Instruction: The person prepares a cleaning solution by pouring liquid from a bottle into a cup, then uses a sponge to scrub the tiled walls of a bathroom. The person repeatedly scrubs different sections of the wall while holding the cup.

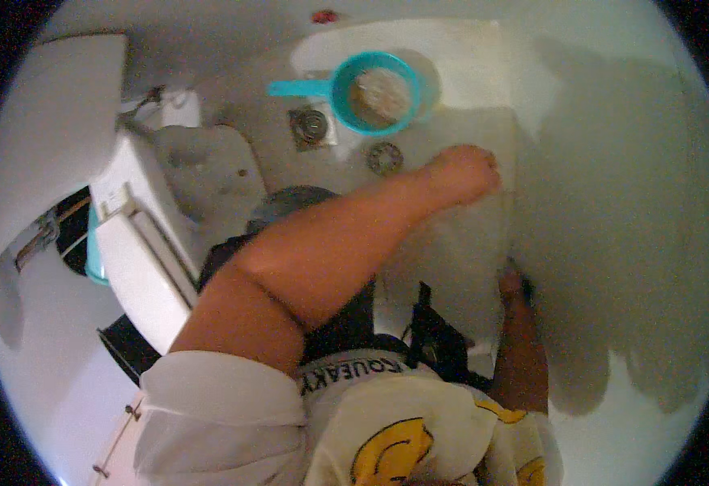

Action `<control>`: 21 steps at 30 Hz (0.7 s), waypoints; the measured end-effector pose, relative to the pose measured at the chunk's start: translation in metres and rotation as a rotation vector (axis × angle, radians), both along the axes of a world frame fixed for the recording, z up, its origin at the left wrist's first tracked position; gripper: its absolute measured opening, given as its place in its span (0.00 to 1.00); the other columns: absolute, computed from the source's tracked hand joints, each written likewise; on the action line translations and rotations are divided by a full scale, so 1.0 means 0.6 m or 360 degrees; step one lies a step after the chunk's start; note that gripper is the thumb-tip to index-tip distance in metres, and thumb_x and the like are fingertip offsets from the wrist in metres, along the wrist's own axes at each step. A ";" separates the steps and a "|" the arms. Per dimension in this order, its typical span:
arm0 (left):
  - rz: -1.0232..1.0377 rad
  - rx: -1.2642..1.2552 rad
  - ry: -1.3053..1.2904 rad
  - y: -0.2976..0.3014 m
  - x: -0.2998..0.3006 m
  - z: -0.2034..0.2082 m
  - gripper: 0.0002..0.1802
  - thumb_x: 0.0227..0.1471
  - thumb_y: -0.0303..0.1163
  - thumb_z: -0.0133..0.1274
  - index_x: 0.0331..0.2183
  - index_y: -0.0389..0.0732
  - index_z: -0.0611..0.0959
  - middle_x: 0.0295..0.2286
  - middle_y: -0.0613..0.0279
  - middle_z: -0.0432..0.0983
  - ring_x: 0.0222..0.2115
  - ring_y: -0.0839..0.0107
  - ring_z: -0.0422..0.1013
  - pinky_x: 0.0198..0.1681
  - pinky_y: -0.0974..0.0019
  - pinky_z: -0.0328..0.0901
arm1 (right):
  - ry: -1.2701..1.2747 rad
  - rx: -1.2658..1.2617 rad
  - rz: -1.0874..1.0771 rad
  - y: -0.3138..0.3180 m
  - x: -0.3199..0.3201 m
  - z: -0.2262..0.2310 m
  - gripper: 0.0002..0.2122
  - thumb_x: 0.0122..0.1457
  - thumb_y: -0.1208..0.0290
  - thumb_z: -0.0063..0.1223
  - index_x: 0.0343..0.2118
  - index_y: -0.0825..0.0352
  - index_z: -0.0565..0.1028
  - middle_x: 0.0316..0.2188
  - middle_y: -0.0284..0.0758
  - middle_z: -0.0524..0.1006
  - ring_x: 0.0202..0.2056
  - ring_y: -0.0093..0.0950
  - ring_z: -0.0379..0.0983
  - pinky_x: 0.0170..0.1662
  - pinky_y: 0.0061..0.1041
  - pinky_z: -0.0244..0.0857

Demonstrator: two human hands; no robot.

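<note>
My left arm reaches forward and across to the right. Its hand (465,173) is closed in a fist above the pale floor, near the right-hand wall; whatever it may hold is hidden. Low on the right, beside the same wall, is my right hand (515,285), small and dim. Something dark shows along its edge, and its fingers are not clear. Beyond my left hand stands a turquoise dipper (299,88) with its handle pointing left. Pale, cloudy contents (384,95) fill much of its bowl. Neither hand touches the dipper.
A round drain cover (384,159) and a square floor drain (312,127) lie near the dipper. At left are a white toilet-like fixture (148,267) and a grey, stained slab (208,172). A black strapped item (438,340) hangs by my waist. The wall (613,202) bounds the right side.
</note>
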State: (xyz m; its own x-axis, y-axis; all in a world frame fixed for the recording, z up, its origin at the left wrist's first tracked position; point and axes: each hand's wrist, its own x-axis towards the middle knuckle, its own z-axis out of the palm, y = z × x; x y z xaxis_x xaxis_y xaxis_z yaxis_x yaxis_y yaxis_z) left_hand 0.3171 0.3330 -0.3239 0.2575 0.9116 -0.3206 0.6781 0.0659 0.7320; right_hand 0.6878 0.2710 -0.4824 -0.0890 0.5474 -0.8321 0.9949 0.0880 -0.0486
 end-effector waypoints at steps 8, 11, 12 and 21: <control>-0.0167 0.0170 0.0123 -0.005 0.000 0.006 0.14 0.39 0.33 0.43 0.30 0.39 0.76 0.34 0.50 0.70 0.34 0.52 0.67 0.37 0.57 0.62 | 0.0203 0.0510 0.0601 0.095 -0.029 -0.146 0.16 0.50 0.67 0.41 0.43 0.65 0.64 0.38 0.45 0.68 0.35 0.39 0.68 0.33 0.37 0.64; 0.0061 0.0068 0.0063 -0.022 -0.012 0.031 0.17 0.40 0.35 0.41 0.33 0.37 0.75 0.34 0.48 0.69 0.35 0.53 0.66 0.39 0.57 0.61 | -0.0121 0.0076 0.0909 -0.042 0.049 -0.115 0.19 0.51 0.69 0.36 0.48 0.63 0.57 0.40 0.46 0.66 0.40 0.39 0.64 0.42 0.37 0.58; 0.0109 -0.0071 0.0001 -0.015 -0.012 0.034 0.17 0.40 0.35 0.41 0.33 0.37 0.75 0.34 0.48 0.69 0.35 0.53 0.66 0.39 0.57 0.61 | -0.0170 0.0000 0.0854 -0.117 0.140 -0.117 0.21 0.52 0.69 0.33 0.50 0.63 0.55 0.43 0.46 0.64 0.43 0.39 0.62 0.46 0.38 0.55; 0.0079 -0.0269 -0.0063 -0.022 -0.011 0.038 0.20 0.41 0.38 0.41 0.35 0.37 0.74 0.34 0.49 0.70 0.35 0.52 0.65 0.41 0.58 0.60 | -0.0256 0.0181 0.0977 0.025 -0.067 -0.036 0.15 0.49 0.72 0.36 0.41 0.69 0.65 0.37 0.44 0.69 0.38 0.40 0.66 0.46 0.35 0.56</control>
